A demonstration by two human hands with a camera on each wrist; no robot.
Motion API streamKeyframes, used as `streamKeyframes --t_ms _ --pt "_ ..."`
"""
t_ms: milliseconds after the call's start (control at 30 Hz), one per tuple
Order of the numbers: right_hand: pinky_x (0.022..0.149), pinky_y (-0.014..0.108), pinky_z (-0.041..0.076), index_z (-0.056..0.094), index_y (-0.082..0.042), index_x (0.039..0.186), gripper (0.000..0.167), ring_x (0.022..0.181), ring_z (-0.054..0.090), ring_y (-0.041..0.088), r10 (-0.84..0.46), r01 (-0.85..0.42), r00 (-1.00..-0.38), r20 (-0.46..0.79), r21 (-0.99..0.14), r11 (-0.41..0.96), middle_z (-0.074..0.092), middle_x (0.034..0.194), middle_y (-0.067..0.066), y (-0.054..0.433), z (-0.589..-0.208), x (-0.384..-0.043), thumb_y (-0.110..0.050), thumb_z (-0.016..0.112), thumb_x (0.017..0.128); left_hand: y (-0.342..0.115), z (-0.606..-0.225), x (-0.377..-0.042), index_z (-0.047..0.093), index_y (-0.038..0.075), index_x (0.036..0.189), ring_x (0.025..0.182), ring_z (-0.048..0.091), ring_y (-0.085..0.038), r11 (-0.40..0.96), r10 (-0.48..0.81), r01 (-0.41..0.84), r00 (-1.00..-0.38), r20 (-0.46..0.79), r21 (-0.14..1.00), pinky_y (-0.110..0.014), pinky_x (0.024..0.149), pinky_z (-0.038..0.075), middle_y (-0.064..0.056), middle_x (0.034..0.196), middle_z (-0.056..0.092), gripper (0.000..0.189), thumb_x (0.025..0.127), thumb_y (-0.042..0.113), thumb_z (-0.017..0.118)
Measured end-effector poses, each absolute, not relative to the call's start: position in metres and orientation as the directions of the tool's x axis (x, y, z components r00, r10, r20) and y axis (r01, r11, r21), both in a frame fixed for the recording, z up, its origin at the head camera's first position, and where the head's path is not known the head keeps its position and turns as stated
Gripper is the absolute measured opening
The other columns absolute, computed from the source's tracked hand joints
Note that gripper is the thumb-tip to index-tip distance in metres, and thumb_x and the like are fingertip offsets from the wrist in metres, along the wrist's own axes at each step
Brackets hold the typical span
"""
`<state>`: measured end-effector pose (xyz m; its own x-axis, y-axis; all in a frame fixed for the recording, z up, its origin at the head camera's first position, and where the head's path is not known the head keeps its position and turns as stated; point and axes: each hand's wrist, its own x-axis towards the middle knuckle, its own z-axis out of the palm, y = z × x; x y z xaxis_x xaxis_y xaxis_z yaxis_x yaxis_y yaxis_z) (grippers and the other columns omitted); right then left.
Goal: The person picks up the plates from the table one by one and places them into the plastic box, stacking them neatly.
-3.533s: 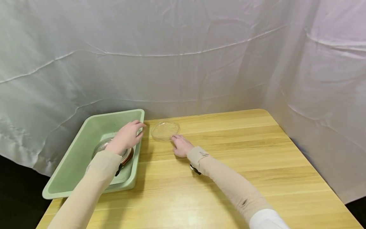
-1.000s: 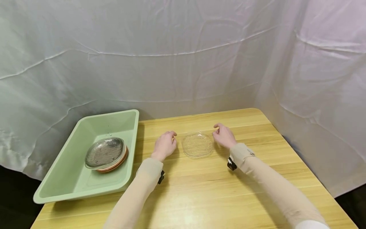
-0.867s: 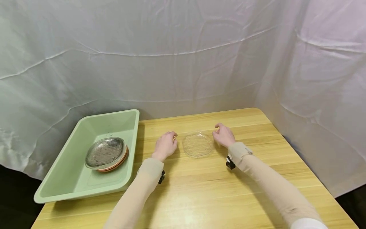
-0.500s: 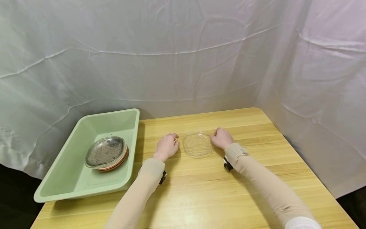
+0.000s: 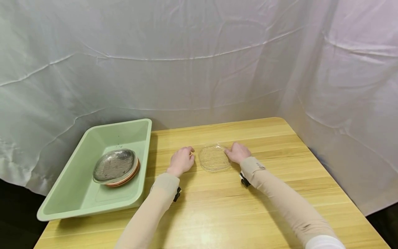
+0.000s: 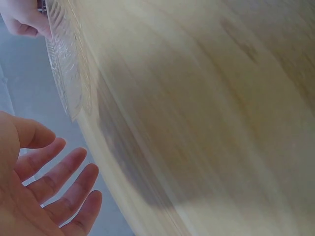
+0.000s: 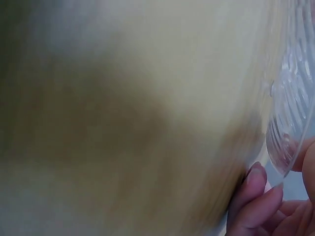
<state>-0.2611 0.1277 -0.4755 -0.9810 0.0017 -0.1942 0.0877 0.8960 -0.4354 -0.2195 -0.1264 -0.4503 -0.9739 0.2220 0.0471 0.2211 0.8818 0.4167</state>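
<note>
A clear ribbed plate (image 5: 214, 159) lies on the wooden table in the head view. My right hand (image 5: 238, 153) is at its right edge; in the right wrist view the thumb is over the rim of the plate (image 7: 290, 105) and the fingers are below it, pinching it. To the plate's left, my left hand (image 5: 181, 159) hovers apart from it with relaxed, slightly bent fingers. The left wrist view shows that palm (image 6: 19, 182) with nothing in it.
At the left stands a green plastic tub (image 5: 148, 138). Inside it is a stack with a dark, shiny clear-rimmed dish (image 5: 115, 166) on top and orange-brown rims (image 5: 126, 180) beneath. A grey cloth (image 5: 186, 86) hangs behind the table (image 5: 217, 214).
The left hand has left the tub for the plate's left side. The plate now lies farther right of the tub. In the last second the right hand moved in onto the plate's edge.
</note>
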Motion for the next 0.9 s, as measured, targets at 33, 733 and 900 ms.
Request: streamKeyframes --t_ms 33,733,900 --pt "0.045 0.024 0.029 0.044 -0.018 0.053 0.055 0.05 0.035 0.011 -0.004 0.083 -0.98 -0.197 -0.432 0.898 0.034 0.052 -0.005 0.1272 -0.4761 -0.2611 -0.045 0.053 0.101 -0.1263 -0.4504 -0.2191 0.065 0.007 0.127 0.106 0.069 -0.028 0.882 0.222 0.221 -0.974 0.045 0.417 -0.043 0.087 0.059 -0.013 0.12 0.07 0.029 0.102 0.016 0.054" --pt "0.065 0.031 0.047 0.063 -0.002 0.107 0.027 0.077 0.059 0.022 -0.076 -0.007 -0.988 -0.137 -0.448 0.894 0.066 0.092 0.011 0.1241 -0.4782 -0.2563 -0.027 0.052 0.105 -0.127 -0.4521 -0.2181 0.065 0.008 0.128 0.096 0.071 -0.025 0.88 0.224 0.215 -0.974 0.03 0.424 -0.04 0.077 0.06 -0.012 0.116 0.072 0.03 0.101 0.017 0.055" --pt "0.062 0.03 0.047 0.06 -0.002 0.105 0.024 0.069 0.059 0.02 -0.101 -0.024 -0.987 -0.127 -0.502 0.864 0.063 0.083 0.008 0.1255 -0.4795 -0.254 -0.024 0.049 0.106 -0.1273 -0.4525 -0.2187 0.066 0.008 0.127 0.097 0.071 -0.026 0.877 0.225 0.215 -0.974 0.028 0.43 -0.041 0.076 0.06 -0.012 0.116 0.072 0.029 0.101 0.017 0.056"
